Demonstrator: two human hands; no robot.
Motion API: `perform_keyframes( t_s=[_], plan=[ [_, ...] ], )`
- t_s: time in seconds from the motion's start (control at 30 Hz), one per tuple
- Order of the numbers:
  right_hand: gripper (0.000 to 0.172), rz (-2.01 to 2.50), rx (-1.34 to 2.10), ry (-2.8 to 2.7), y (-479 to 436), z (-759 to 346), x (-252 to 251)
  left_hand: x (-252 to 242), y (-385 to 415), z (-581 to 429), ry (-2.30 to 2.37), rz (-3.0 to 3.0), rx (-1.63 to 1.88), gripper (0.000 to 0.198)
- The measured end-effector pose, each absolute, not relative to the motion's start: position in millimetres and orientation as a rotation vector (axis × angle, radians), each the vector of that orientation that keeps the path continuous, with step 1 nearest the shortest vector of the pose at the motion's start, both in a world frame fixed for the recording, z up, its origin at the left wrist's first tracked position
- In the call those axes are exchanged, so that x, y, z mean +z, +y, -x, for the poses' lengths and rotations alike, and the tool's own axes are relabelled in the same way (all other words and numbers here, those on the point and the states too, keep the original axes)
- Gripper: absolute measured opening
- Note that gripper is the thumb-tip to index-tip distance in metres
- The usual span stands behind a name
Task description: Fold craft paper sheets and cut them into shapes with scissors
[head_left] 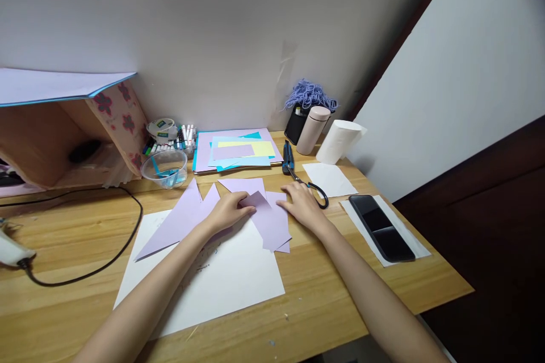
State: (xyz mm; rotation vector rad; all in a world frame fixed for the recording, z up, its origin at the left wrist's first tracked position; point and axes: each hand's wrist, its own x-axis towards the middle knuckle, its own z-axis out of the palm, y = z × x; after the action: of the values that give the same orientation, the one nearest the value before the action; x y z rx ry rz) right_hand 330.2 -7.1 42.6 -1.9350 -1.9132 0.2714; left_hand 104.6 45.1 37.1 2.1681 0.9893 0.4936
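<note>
My left hand (229, 211) pinches a piece of lilac paper (259, 205) between thumb and fingers, its pointed corner sticking up. Under and beside it lie more lilac paper pieces (276, 229), overlapping one another. To the left, large lilac triangles (176, 221) rest on a white sheet (238, 283) marked with dark specks. My right hand (301, 204) lies with fingers apart at the right edge of the lilac pieces, its thumb close to the paper. The scissors (322, 195) lie just beyond this hand, which partly hides them; whether it touches them I cannot tell.
A blue-and-black box cutter (288, 157) lies behind the scissors. Stacked coloured paper (238, 151), a clear bowl (165, 169), markers (187, 135), a pale flask (313, 130) and a paper roll (338, 142) line the back. A phone (381, 228) lies right; a black cable (128, 238) curves left.
</note>
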Motion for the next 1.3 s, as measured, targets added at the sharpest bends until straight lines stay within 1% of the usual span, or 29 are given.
perform_keyframes(
  t_s=[0.07, 0.2, 0.33, 0.43, 0.47, 0.53, 0.6, 0.67, 0.7, 0.77, 0.83, 0.9, 0.97, 1.07, 1.2, 1.23, 1.3],
  plan=[
    [0.023, 1.920, 0.353, -1.936, -8, -327, 42, 36, 46, -104, 0.999, -2.123, 0.517, 0.023],
    [0.008, 1.897, 0.421, -1.942, -9, -328, 42, 37, 48, -104, 1.024, -1.991, 0.602, 0.022],
    [0.008, 1.861, 0.438, -1.922, -10, -335, 45, 37, 51, -104, 1.047, -1.807, 0.676, 0.024],
    [0.005, 1.866, 0.450, -1.848, -10, -350, 50, 33, 54, -101, 1.204, -1.736, 0.801, 0.025],
    [0.005, 1.874, 0.423, -1.777, -10, -357, 53, 31, 56, -100, 1.270, -1.720, 0.839, 0.025],
    [0.012, 1.832, 0.312, -1.502, -8, -370, 59, 27, 58, -98, 1.359, -1.688, 0.893, 0.025],
    [0.026, 1.635, 0.294, -1.134, -6, -380, 65, 23, 58, -98, 1.357, -1.662, 0.939, 0.025],
    [0.040, 1.376, 0.441, -0.845, -3, -384, 70, 22, 57, -100, 1.310, -1.635, 0.967, 0.026],
    [0.044, 1.268, 0.555, -0.761, -2, -382, 70, 22, 56, -102, 1.278, -1.619, 0.967, 0.025],
    [0.042, 1.145, 0.795, -0.703, 0, -373, 69, 24, 53, -107, 1.194, -1.563, 0.951, 0.024],
    [0.032, 1.112, 0.999, -0.716, 1, -358, 63, 27, 48, -114, 1.082, -1.455, 0.928, 0.023],
    [0.027, 1.110, 1.107, -0.695, 1, -340, 54, 30, 43, -120, 0.972, -1.287, 0.902, 0.022],
    [0.028, 1.135, 1.132, -0.648, 0, -323, 44, 32, 39, -125, 0.903, -1.111, 0.872, 0.022],
    [0.031, 1.199, 1.045, -0.596, -1, -306, 31, 35, 36, -128, 0.857, -0.928, 0.824, 0.024],
    [0.036, 1.253, 0.947, -0.621, -1, -296, 20, 34, 34, -129, 0.869, -0.853, 0.802, 0.037],
    [0.037, 1.256, 0.942, -0.630, -1, -294, 18, 33, 33, -129, 0.891, -0.876, 0.810, 0.038],
    [0.040, 1.258, 0.944, -0.646, 0, -292, 15, 29, 31, -129, 0.952, -0.954, 0.826, 0.030]
  ],
)
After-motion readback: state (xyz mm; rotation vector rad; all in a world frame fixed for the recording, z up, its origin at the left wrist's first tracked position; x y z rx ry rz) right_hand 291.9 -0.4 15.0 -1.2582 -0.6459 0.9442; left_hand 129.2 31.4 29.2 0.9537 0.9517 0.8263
